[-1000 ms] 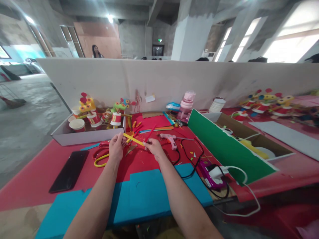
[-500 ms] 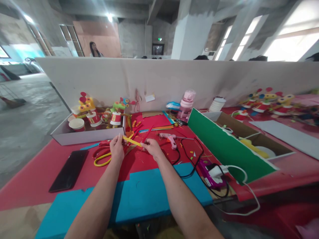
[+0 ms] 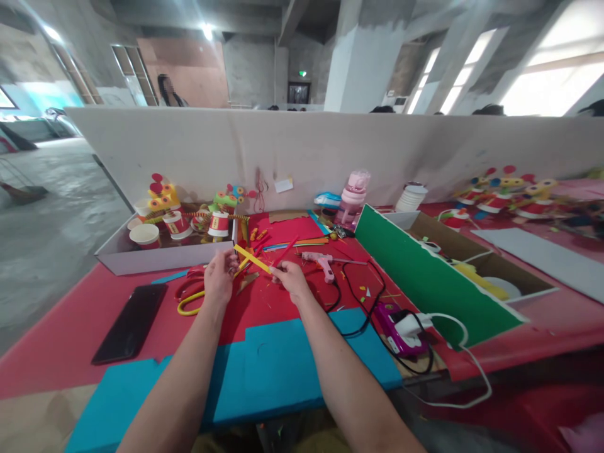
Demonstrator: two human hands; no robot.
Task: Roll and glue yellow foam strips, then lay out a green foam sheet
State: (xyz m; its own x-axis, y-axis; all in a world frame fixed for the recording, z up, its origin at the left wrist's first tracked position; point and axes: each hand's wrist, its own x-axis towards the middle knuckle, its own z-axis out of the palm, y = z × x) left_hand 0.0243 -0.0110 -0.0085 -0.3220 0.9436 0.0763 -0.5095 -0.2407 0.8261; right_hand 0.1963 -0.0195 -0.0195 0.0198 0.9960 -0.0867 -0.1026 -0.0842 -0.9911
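My right hand (image 3: 289, 278) pinches the lower right end of a narrow yellow paper strip (image 3: 253, 259). The strip slants up to the left, its far end by the fingertips of my left hand (image 3: 219, 277), whose fingers are curled. A second yellow strip (image 3: 241, 265) crosses under the first and runs down toward the left fingers; whether the two are joined I cannot tell. Red strips (image 3: 286, 250) lie behind the hands. Scissors with red and yellow handles (image 3: 191, 306) rest beside my left hand, partly hidden by it. To the right lies a pink glue gun (image 3: 323, 264).
A black phone (image 3: 129, 324) lies left. A white box (image 3: 165, 261) holds paper-cup figures (image 3: 219, 223). Blue sheets (image 3: 278, 371) line the front edge. At right are a purple power strip (image 3: 399, 330) with cables and a green-sided box (image 3: 425, 283). A pink bottle (image 3: 353, 195) stands behind.
The yellow strip has tilted more steeply and its left end has risen. My left hand has shifted slightly left and its fingers have loosened a little. The second yellow strip shows more clearly.
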